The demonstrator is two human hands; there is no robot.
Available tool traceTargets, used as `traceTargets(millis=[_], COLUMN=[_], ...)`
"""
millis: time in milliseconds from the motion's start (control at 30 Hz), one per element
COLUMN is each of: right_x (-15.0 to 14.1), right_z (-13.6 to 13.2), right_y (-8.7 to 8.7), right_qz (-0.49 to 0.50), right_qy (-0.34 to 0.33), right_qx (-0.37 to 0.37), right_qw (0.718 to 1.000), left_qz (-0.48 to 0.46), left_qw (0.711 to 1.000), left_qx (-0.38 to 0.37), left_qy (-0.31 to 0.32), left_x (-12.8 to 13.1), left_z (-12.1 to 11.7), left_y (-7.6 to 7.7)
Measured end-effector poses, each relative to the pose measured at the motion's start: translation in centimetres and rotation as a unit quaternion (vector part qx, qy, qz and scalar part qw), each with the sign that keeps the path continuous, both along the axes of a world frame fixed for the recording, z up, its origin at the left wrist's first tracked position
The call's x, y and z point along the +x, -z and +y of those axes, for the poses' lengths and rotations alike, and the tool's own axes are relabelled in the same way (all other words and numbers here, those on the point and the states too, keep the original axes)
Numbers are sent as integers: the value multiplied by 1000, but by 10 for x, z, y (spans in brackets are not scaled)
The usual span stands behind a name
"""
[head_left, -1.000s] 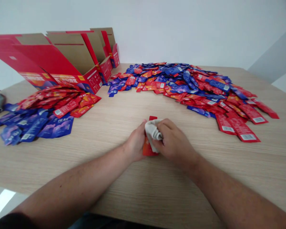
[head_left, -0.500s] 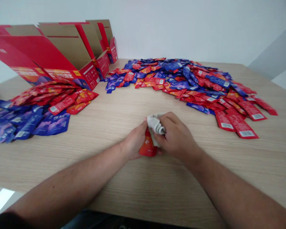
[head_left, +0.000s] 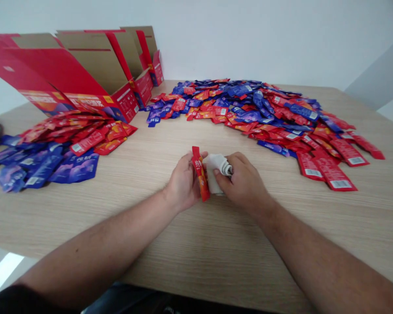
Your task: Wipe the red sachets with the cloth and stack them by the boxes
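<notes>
One red-and-orange sachet (head_left: 199, 173), slightly tilted, is gripped between the fingers and palm of the left hand (head_left: 182, 181). The right hand (head_left: 244, 181) closes narrowly around a folded white cloth (head_left: 218, 172) just beside it, both over the middle of a light wood-grain table (head_left: 236, 257). A wide heap of red and blue sachets (head_left: 249, 109) lies far right, and a smaller heap (head_left: 62, 150) lies left, by open red cardboard cartons (head_left: 94, 74).

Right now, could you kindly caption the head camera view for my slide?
Left hand holds a red sachet beside the white cloth in the right hand.
</notes>
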State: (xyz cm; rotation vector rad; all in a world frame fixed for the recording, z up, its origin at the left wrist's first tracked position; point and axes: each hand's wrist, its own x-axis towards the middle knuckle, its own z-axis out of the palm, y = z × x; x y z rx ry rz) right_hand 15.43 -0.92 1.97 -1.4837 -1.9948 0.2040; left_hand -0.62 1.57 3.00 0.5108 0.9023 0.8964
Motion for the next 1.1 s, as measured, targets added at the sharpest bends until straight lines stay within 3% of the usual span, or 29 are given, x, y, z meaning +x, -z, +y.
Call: traceTargets(millis=[133, 300, 367, 433, 467, 533, 667, 767, 867, 1000, 1100], right_x=[13, 25, 22, 13, 7, -3, -12, -10, -11, -14, -17], right_z=[3, 0, -9, -18, -20, -21, -7, -2, -10, -20, -20], right_y=[0, -20, -28, -30, -27, -17, 2, 2, -5, -9, -6], right_qz=[39, 73, 63, 18, -9, -30, 34, 69, 45, -20, -4], right_qy=[63, 131, 77, -39, -95, -137, -47, 20, -30, -178, -120], right_qx=[11, 59, 75, 63, 45, 13, 37, 49, 4, -83, -54], right_qw=[997, 987, 992, 997, 994, 990, 998, 996, 999, 980, 991], left_qz=[-44, 40, 96, 120, 109, 44, -82, -67, 13, -19, -58], left_qw=[996, 998, 988, 980, 980, 992, 996, 996, 998, 997, 996], left_qx=[-63, 45, 106, 141, 142, 102, -29, -47, -29, -63, -72], left_qy=[-33, -35, -52, -77, -84, -67, 22, 16, -55, -41, -19], left_x=[0, 0, -1, -1, -1, -1, 8, 17, 17, 9, 5], left_z=[-1, 3, 6, 7, 7, 5, -9, -19, -20, -10, -4], left_y=[1, 15, 23, 27, 27, 22, 11, 12, 16, 10, 4])
